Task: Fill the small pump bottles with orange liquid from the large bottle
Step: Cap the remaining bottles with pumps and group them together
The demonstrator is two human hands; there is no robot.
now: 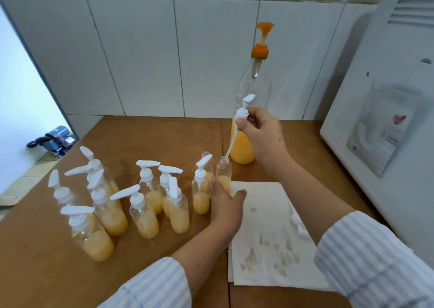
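Left grip (225,202) round bottle (223,174) base

head cam — high, tilted forward-down | close over wooden table (145,131) | faces tiled wall (145,56)

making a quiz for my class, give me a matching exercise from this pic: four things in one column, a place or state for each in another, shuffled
Things:
1. large bottle
2. white pump head
3. open small bottle
4. paper towel

Places or states:
A. stained, flat on the table
B. pinched in the right hand, tube tip at a bottle mouth
C. at the back by the wall, orange pump on top
D. capless, steadied by the left hand

Pairs: 1-C, 2-B, 3-D, 4-A
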